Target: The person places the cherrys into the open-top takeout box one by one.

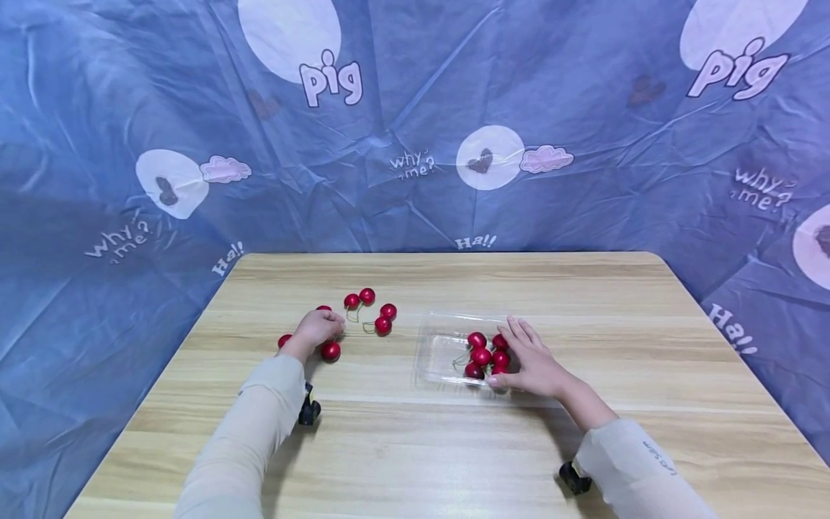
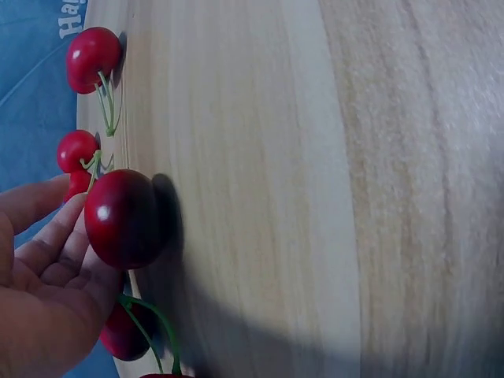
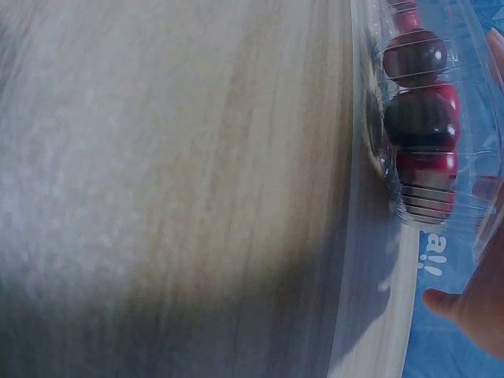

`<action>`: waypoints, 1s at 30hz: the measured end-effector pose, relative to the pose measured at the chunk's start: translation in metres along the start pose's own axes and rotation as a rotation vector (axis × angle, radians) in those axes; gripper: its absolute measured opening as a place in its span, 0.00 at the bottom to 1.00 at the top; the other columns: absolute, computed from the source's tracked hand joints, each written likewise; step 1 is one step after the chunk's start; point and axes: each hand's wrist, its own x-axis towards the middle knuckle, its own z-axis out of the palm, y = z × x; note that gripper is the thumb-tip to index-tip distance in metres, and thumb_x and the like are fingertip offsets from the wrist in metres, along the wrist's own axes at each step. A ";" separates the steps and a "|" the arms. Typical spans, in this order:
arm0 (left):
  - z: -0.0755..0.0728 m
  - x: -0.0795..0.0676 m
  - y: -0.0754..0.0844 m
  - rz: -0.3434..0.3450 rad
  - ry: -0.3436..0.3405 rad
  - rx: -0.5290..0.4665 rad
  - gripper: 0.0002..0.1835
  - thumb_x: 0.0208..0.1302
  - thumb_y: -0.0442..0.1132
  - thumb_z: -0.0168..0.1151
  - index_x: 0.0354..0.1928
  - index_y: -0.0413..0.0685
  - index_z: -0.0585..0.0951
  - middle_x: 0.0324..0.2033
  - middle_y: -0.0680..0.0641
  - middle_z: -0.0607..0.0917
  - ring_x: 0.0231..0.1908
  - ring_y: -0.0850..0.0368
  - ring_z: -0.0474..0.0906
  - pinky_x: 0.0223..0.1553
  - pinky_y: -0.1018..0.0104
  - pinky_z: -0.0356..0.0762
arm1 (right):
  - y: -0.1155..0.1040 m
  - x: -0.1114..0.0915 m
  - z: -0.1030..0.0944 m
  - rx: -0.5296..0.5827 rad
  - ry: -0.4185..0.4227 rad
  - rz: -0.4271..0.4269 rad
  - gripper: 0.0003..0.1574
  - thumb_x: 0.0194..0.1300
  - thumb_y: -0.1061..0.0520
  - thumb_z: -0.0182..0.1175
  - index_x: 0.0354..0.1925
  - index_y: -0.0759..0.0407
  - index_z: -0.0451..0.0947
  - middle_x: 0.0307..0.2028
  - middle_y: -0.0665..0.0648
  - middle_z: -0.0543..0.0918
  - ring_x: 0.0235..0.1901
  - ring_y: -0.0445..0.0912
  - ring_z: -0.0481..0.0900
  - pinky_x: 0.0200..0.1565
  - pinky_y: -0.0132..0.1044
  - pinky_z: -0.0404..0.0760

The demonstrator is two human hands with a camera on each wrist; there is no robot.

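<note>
In the head view my left hand (image 1: 319, 329) reaches among loose red cherries at the table's left. In the left wrist view its thumb and index fingertips (image 2: 77, 206) are slightly apart beside a dark cherry (image 2: 126, 219) and its green stem; no firm grip shows. Another cherry (image 1: 331, 351) lies just in front of that hand. My right hand (image 1: 534, 364) spreads over the right side of a clear plastic box (image 1: 424, 360), fingers extended, thumb near its front edge. Several cherries (image 1: 480, 357) lie in the box's right part; the right wrist view shows them through its wall (image 3: 472, 146).
Two pairs of cherries with stems, one pair (image 1: 367, 296) farther back and one (image 1: 383, 326) nearer, lie between left hand and box. One more cherry (image 1: 284, 340) is partly hidden by the left hand. A blue printed cloth (image 1: 415, 209) hangs behind the wooden table (image 1: 415, 447).
</note>
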 end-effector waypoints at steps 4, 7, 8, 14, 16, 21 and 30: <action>0.000 -0.001 0.001 -0.007 -0.023 0.050 0.11 0.55 0.33 0.53 0.39 0.35 0.76 0.30 0.45 0.77 0.32 0.54 0.71 0.36 0.65 0.69 | -0.001 0.000 0.000 -0.006 0.000 -0.002 0.63 0.40 0.32 0.61 0.63 0.65 0.48 0.64 0.67 0.42 0.62 0.59 0.35 0.56 0.62 0.39; 0.001 -0.001 0.001 -0.010 -0.043 0.079 0.10 0.55 0.34 0.54 0.38 0.36 0.76 0.30 0.45 0.77 0.34 0.53 0.71 0.40 0.62 0.69 | -0.001 0.000 0.000 -0.004 0.001 0.000 0.64 0.40 0.32 0.61 0.63 0.65 0.48 0.64 0.66 0.42 0.62 0.59 0.35 0.56 0.63 0.40; 0.002 -0.001 0.001 -0.018 -0.043 0.084 0.09 0.55 0.34 0.55 0.38 0.37 0.76 0.30 0.45 0.77 0.34 0.53 0.71 0.40 0.62 0.68 | -0.001 0.000 0.000 -0.004 0.002 -0.002 0.64 0.40 0.32 0.61 0.63 0.65 0.48 0.64 0.67 0.42 0.62 0.60 0.35 0.56 0.63 0.40; 0.005 0.000 0.000 -0.028 -0.034 0.089 0.08 0.54 0.32 0.57 0.36 0.37 0.77 0.26 0.47 0.78 0.30 0.56 0.72 0.36 0.66 0.70 | -0.001 0.000 0.000 -0.008 0.014 -0.014 0.63 0.40 0.33 0.61 0.62 0.67 0.49 0.63 0.68 0.43 0.62 0.60 0.35 0.56 0.62 0.39; 0.006 -0.001 0.001 -0.028 -0.038 0.068 0.07 0.54 0.30 0.56 0.36 0.36 0.77 0.25 0.47 0.79 0.29 0.57 0.73 0.33 0.68 0.71 | -0.001 0.000 0.000 -0.005 0.013 -0.014 0.63 0.40 0.33 0.61 0.62 0.67 0.49 0.63 0.67 0.43 0.62 0.60 0.35 0.56 0.62 0.39; 0.007 -0.004 0.003 -0.042 -0.055 0.005 0.06 0.55 0.29 0.55 0.35 0.34 0.77 0.24 0.46 0.80 0.26 0.58 0.75 0.29 0.70 0.73 | -0.001 0.000 0.000 -0.007 0.012 -0.016 0.63 0.40 0.32 0.61 0.62 0.67 0.49 0.63 0.68 0.43 0.62 0.59 0.35 0.56 0.62 0.39; 0.009 -0.005 0.000 -0.016 -0.086 -0.058 0.06 0.54 0.29 0.56 0.34 0.36 0.76 0.26 0.44 0.80 0.28 0.56 0.76 0.32 0.68 0.75 | -0.001 -0.001 0.001 -0.006 0.015 -0.014 0.63 0.40 0.32 0.61 0.62 0.67 0.49 0.63 0.68 0.44 0.62 0.60 0.36 0.55 0.64 0.41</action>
